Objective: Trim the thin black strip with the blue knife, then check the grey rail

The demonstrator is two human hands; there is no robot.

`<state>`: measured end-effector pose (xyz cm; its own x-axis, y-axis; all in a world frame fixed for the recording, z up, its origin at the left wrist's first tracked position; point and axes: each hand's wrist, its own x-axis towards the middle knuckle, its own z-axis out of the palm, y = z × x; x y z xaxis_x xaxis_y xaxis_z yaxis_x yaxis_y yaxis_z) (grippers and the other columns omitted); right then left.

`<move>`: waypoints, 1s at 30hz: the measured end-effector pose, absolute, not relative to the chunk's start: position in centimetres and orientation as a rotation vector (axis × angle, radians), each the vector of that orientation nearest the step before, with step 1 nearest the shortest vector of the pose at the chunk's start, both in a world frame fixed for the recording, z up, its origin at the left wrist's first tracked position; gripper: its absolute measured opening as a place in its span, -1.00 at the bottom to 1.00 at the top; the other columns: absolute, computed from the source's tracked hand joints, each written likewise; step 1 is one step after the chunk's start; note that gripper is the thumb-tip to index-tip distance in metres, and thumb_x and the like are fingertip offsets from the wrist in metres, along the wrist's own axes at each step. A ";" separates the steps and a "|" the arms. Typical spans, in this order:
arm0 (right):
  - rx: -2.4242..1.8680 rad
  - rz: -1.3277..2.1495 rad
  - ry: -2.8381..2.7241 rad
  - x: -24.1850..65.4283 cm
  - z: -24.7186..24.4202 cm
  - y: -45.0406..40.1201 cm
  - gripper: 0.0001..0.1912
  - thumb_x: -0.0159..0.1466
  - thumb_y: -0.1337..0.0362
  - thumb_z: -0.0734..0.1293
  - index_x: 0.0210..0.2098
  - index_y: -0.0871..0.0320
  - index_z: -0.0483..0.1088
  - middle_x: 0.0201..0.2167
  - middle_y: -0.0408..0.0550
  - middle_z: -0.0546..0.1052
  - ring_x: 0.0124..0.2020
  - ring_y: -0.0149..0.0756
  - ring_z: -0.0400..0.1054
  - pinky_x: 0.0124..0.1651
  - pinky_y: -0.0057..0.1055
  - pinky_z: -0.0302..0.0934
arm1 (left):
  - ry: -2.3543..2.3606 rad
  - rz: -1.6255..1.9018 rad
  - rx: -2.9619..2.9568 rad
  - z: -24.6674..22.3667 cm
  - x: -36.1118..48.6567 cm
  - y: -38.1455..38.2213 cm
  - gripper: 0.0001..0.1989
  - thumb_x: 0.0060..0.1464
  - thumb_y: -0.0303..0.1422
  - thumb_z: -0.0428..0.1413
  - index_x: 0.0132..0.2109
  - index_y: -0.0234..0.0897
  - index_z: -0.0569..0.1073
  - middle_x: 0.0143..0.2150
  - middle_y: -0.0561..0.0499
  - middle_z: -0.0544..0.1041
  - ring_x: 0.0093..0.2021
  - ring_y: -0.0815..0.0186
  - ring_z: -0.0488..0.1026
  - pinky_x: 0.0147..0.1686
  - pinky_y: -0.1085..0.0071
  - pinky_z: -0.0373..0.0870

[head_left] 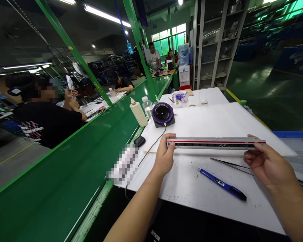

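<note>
A long, narrow grey strip (pixel 214 143) with a red line and a dark band is held level above the white table. My left hand (pixel 166 153) is closed on its left end, thumb in front. At the right end, my right hand (pixel 266 161) grips it between thumb and fingers. Below the strip lies a blue pen-like tool (pixel 222 184) with a black end. Dark tweezers (pixel 229 164) rest between that tool and the strip, their right end close to my right hand.
A purple-rimmed round device (pixel 163 113) with a cable, a cream squeeze bottle (pixel 138 114) and a clear bottle (pixel 146 106) stand along the green partition (pixel 73 161). Behind it, a person in black (pixel 50 117) sits. A black mouse-like object (pixel 139 141) lies left.
</note>
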<state>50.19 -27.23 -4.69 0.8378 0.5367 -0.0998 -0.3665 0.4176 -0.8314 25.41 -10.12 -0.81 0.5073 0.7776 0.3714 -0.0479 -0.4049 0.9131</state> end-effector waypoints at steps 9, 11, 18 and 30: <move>-1.011 0.526 -0.156 50.3 -4.6 -27.4 -0.59 -0.04 0.32 0.48 -0.15 0.16 0.57 -0.28 0.00 0.47 -0.50 -0.37 0.31 -0.62 -0.53 0.28 | 0.635 1.014 1.802 -0.8 25.8 -9.9 -0.76 0.26 -0.29 -0.02 0.03 -0.19 0.37 0.05 -0.07 0.43 -0.05 0.19 0.37 -0.05 0.27 0.28; -1.026 0.540 -0.143 50.3 -4.8 -27.4 -0.57 -0.04 0.33 0.47 -0.13 0.15 0.56 -0.30 0.01 0.49 -0.49 -0.33 0.35 -0.62 -0.51 0.29 | 0.616 1.031 1.781 -0.9 25.7 -9.9 -0.78 0.25 -0.29 -0.02 0.00 -0.19 0.38 0.05 -0.08 0.42 -0.01 0.17 0.36 -0.01 0.27 0.27; -1.045 0.482 -0.111 50.2 -4.9 -27.4 -0.58 -0.06 0.43 0.40 -0.16 0.19 0.56 -0.34 0.03 0.53 -0.41 -0.25 0.43 -0.47 -0.45 0.38 | 0.450 1.181 1.832 -0.3 25.7 -10.9 -0.87 0.24 -0.33 0.00 -0.11 -0.19 0.39 0.06 -0.11 0.38 0.14 0.11 0.29 0.17 0.19 0.14; -0.992 0.661 -0.175 49.8 -4.0 -26.9 -0.43 -0.07 0.33 0.44 -0.02 0.15 0.43 -0.37 -0.06 0.54 -0.51 -0.36 0.38 -0.47 -0.44 0.32 | 0.374 1.248 2.027 0.2 25.1 -9.7 -0.88 0.22 -0.35 0.02 -0.11 -0.16 0.40 0.05 -0.10 0.38 0.11 0.10 0.29 0.18 0.13 0.12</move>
